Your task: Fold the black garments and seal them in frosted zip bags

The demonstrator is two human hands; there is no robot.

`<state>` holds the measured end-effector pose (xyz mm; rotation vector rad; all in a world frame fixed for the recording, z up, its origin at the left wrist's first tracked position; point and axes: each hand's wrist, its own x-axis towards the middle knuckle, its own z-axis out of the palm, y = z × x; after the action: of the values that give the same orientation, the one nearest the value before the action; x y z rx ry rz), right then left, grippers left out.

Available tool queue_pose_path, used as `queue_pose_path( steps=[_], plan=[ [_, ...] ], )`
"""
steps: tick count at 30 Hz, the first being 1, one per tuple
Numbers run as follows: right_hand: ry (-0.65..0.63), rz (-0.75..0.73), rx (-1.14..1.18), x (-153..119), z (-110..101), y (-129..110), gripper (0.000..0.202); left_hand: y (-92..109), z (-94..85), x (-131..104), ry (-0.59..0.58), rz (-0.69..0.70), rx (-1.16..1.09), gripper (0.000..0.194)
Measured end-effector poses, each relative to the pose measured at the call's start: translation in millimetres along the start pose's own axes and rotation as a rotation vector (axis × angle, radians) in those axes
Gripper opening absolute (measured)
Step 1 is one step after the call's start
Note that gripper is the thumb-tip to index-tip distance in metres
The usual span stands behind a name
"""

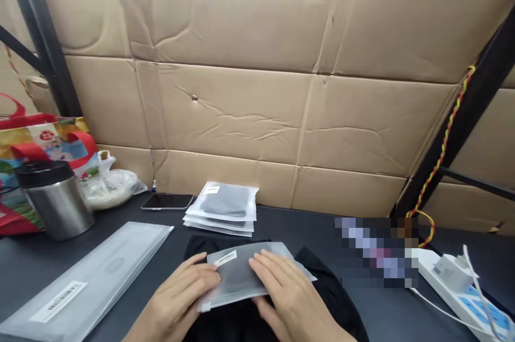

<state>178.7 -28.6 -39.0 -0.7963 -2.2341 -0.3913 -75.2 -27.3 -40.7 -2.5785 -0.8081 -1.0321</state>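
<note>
A frosted plastic zip bag with a small barcode label and something dark inside is between my two hands. My left hand grips its left end, fingers bent over the top. On the right side, my right hand lies with fingers across the top and the thumb underneath, so the bag is pinched there. Black cloth is spread on the table below the bag and sticks out on both sides. Beyond it sits a stack of similar frosted bags, the top one labelled, with dark contents.
Long frosted bags with a barcode label lie at left. Behind them are a steel tumbler, a colourful shopping bag, a tied plastic bag and a phone. A power strip with cables is at right. Cardboard walls the back.
</note>
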Motion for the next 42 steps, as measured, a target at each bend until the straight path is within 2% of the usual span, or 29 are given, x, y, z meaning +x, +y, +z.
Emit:
queue_pose_path(
  steps=[3,5,8,11,14,16,19,24,28,33,36,39,42],
  plan=[
    [0.111,-0.176,0.106,17,2,-13,0.021,1,0.8,-2,0.051,0.033,0.038,0.023],
    [0.206,-0.298,0.095,28,9,-24,0.017,3,2.1,0,0.078,0.068,0.063,0.023],
    [0.291,-0.332,-0.02,35,20,-35,0.028,8,1.2,6,0.075,0.128,0.093,0.022],
    [0.306,-0.351,-0.088,31,18,-30,0.031,10,-5.0,9,0.039,0.171,0.155,0.026],
    [0.264,-0.328,-0.091,15,1,-10,0.032,8,-13.2,10,0.002,0.203,0.211,0.031],
    [0.177,-0.248,-0.095,1,-13,9,0.026,6,-16.7,10,-0.019,0.21,0.228,0.031],
    [0.147,-0.208,-0.132,-21,-30,34,0.017,2,-17.0,8,-0.021,0.223,0.225,0.031],
    [0.123,-0.108,-0.206,-41,-40,57,0.018,-5,-14.9,4,-0.024,0.183,0.224,0.031],
    [0.117,-0.053,-0.248,-38,-44,56,0.015,-5,-16.9,4,-0.024,0.156,0.225,0.031],
    [0.187,-0.126,-0.19,-26,-42,36,0.017,2,-17.1,13,0.039,0.117,0.2,0.027],
    [0.128,-0.12,-0.141,-19,-38,26,0.024,6,-16.2,18,0.025,0.129,0.207,0.026],
    [0.043,-0.102,-0.033,-15,-38,20,0.022,8,-15.3,18,0.018,0.141,0.216,0.024],
    [0.044,-0.111,-0.06,-12,-38,14,0.018,11,-13.3,17,0.005,0.157,0.204,0.024]
  ],
)
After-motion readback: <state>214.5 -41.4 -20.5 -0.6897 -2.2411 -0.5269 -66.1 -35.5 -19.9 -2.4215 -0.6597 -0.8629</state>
